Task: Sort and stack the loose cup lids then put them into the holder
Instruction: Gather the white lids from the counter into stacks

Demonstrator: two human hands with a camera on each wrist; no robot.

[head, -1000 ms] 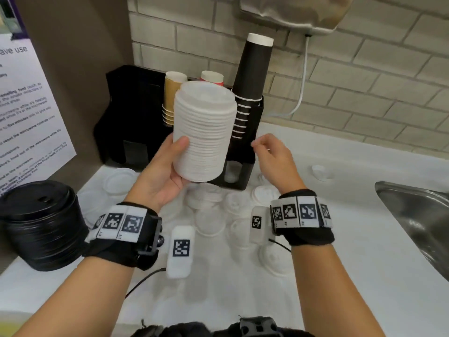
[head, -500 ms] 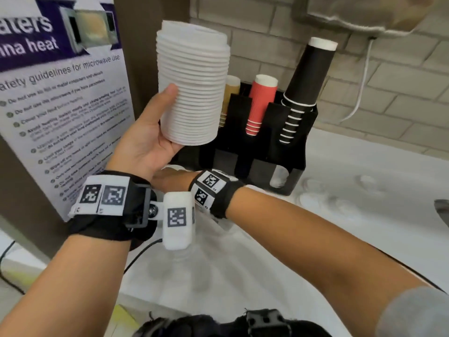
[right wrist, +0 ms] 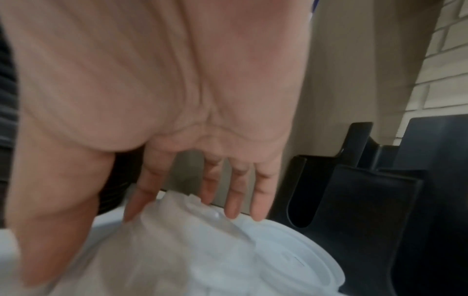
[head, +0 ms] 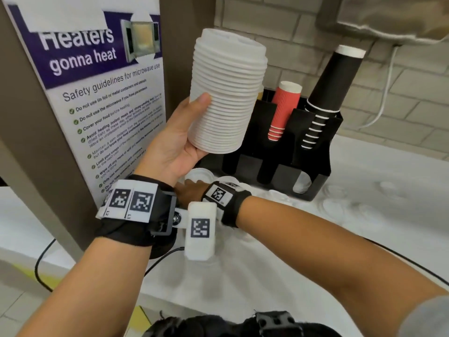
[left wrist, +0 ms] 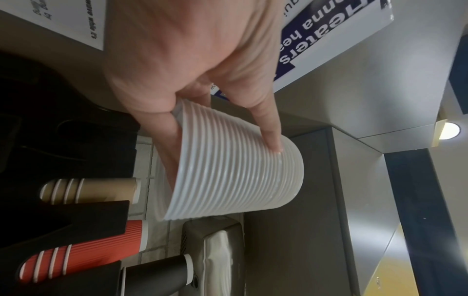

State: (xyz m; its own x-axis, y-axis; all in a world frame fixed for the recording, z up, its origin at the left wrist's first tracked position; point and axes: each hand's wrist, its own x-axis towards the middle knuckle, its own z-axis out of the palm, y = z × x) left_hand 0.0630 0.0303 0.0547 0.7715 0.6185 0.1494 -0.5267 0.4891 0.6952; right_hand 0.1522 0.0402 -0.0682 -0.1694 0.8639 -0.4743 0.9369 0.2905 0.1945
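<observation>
Poster: At 10 o'clock in my head view I see the microwave safety sign on a brown panel. My tall pile is close beside it. I think a swing that way could bump it.

Left hand: It is curled round the white lid stack, thumb on the near side, fingers round the back. It holds the pile up in the air near 12 o'clock, a bit tilted.

Lid stack risk: The grip is low on the pile, and the top lids have nothing round them. I think a quick tip could make the top ones slide off.

Right hand: It reaches across under my left wrist, toward 11 o'clock. The fingers are straight and spread, with the tips on a loose white lid. It pinches nothing yet.

Loose lid risk: The lid looks thin and flat on the counter. I think my fingers could just push it along and not lift it. The picture is blurry, so I cannot tell how many lids lie there.

Crossed arms risk: My right arm is under the pile. If it lifts fast, I think it could knock my left wrist.

Holder: The black rack sits at 1 o'clock with red cups and black cups in it. Tipping it is a risk when the pile goes in.

Other lids: More lie at 3 o'clock, not sorted yet.
</observation>
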